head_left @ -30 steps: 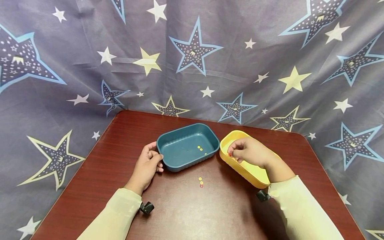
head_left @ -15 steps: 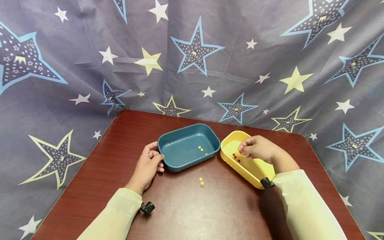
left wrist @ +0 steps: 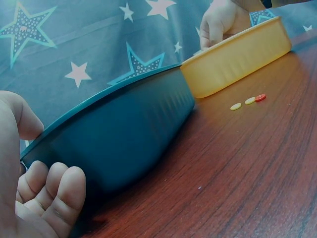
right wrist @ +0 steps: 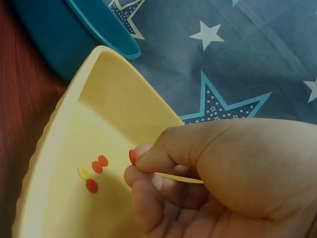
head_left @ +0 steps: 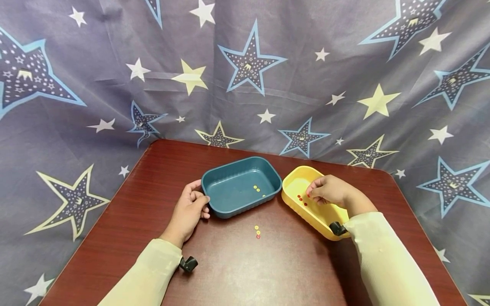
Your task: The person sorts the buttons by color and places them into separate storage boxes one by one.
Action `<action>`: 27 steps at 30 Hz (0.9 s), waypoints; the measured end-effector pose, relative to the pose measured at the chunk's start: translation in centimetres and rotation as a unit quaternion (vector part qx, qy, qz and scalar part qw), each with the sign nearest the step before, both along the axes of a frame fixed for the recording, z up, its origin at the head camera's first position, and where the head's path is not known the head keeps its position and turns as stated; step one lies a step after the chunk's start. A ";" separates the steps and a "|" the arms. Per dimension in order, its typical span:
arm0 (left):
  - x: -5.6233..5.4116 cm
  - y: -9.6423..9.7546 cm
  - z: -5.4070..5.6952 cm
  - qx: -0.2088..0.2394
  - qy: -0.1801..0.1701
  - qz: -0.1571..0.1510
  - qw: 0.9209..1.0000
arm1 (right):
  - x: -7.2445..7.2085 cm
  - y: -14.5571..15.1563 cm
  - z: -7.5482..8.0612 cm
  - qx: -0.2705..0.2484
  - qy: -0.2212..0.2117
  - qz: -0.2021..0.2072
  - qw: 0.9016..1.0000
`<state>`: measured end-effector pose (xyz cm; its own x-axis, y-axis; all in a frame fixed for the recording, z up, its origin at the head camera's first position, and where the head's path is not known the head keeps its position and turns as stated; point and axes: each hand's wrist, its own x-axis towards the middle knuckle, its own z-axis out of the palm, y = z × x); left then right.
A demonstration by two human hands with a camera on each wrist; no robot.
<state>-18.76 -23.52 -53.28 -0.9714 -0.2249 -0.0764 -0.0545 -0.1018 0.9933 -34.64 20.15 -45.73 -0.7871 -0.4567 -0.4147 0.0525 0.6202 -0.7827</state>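
My left hand (head_left: 188,211) grips the left end of a teal plastic tray (head_left: 233,211), the thumb at its rim and several fingertips against the outer wall. Over the yellow tray (head_left: 306,219), my right hand (head_left: 331,192) pinches a small red button (right wrist: 132,157) between thumb and fingertips. Below it on the yellow tray's floor lie three loose red buttons, one being the nearest red button (right wrist: 92,186), beside a yellow button (right wrist: 83,173). Three yellow buttons, among them a middle yellow button (head_left: 258,190), lie in the teal tray's right part.
On the brown table (head_left: 229,263), in front of the teal tray, two yellow buttons (left wrist: 236,106) and a red button (left wrist: 260,98) form a short row. The trays stand close together. A star-patterned curtain (head_left: 245,119) hangs behind the table.
My right hand has moved right within the yellow tray, the red button in its fingertips, uncovering the loose buttons on the floor. It has barely shifted since. My left hand stays on the teal tray.
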 end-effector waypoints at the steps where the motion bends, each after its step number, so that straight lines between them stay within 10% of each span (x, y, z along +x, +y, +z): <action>1: 0.0 0.0 0.0 0.000 0.000 0.000 1.000 | 0.0 0.0 -0.1 -0.001 -0.003 -0.001 1.000; 27: -0.1 0.1 0.0 0.001 0.000 -0.001 1.000 | 0.1 -0.3 -0.5 0.016 -0.010 0.011 1.000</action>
